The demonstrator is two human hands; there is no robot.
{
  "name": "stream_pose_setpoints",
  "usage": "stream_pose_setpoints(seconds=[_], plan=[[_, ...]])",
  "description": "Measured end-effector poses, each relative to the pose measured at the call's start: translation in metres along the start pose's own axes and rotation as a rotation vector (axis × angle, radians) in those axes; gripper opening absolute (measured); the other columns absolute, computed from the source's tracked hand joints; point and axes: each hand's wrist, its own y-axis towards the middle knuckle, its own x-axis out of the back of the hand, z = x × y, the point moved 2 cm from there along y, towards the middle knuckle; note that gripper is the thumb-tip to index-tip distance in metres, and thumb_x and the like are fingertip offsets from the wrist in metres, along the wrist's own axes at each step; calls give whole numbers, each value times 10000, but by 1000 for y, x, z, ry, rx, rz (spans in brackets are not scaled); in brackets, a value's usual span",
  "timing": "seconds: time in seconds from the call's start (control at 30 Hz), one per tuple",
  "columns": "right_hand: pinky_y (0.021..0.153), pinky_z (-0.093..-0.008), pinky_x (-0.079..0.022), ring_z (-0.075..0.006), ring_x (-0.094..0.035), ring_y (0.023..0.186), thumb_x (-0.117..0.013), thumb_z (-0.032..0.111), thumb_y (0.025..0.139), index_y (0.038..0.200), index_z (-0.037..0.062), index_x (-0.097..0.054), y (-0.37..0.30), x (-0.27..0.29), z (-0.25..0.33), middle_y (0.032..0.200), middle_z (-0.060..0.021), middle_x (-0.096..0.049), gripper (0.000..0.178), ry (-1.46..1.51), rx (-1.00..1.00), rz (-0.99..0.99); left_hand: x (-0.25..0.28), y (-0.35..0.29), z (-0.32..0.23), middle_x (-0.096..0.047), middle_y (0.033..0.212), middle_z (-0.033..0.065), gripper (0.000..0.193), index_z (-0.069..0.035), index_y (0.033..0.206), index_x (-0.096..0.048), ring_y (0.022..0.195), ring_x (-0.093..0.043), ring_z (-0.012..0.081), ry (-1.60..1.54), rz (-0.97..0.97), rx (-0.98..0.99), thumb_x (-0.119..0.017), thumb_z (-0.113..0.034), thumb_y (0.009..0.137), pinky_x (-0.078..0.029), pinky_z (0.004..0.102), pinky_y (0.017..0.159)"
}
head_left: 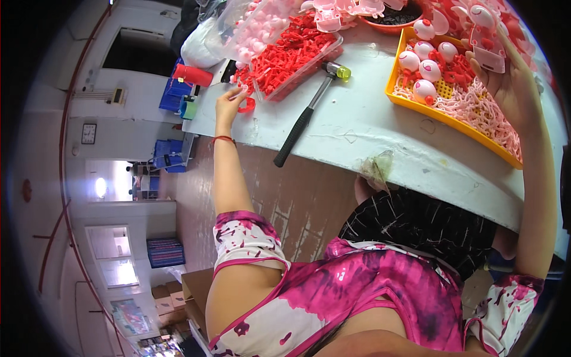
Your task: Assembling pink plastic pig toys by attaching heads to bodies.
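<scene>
My left hand (228, 109) is at the left end of the table, its fingers pinched together on a small pale piece too small to name. Just beside those fingers is a red ring-shaped piece (248, 106). At the upper right, my right hand (516, 89) is closed around a pink plastic toy part (489, 59), above a yellow tray (455, 124). Inside that tray are white ball-shaped heads (424, 91) with pink markings, red pieces and a heap of pink chain-like strips (485, 113).
A clear box of red plastic pieces (291, 53) stands by my left hand, a bag of pink pieces (256, 30) behind it. A hammer (309, 107) lies mid-table, its black handle over the front edge. Pink shells (351, 9) and a red bowl (395, 21) are at the back.
</scene>
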Motion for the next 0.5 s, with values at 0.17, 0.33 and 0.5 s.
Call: stream_pose_setpoints(seconds=[0.17, 0.33, 0.5], plan=[[934, -338, -523, -260, -606, 1045, -424, 252, 997, 1357, 67, -397, -2, -8, -4, 1158, -143, -573, 406, 14, 20, -44, -1, 12, 29, -701, 913, 85, 271, 25, 1034, -682, 798, -652, 134, 3, -4, 77, -682, -153, 830, -497, 242, 711], [934, -325, -522, -254, -606, 1040, -411, 262, 1002, 1360, 49, -377, -2, -11, 0, 1148, -141, -570, 419, -36, 17, 31, -1, 23, 57, -672, 1005, 115, 280, 53, 1123, -615, 864, -641, 153, -572, 44, 222, -588, -114, 899, -503, 249, 746], [935, -321, -520, -242, -599, 1049, -406, 264, 1003, 1364, 53, -377, 0, -9, -3, 1175, -142, -553, 419, -77, -1, -32, -1, 21, 69, -653, 1020, 101, 262, 34, 1150, -584, 879, -629, 156, -851, 54, 309, -549, -81, 917, -493, 236, 756]])
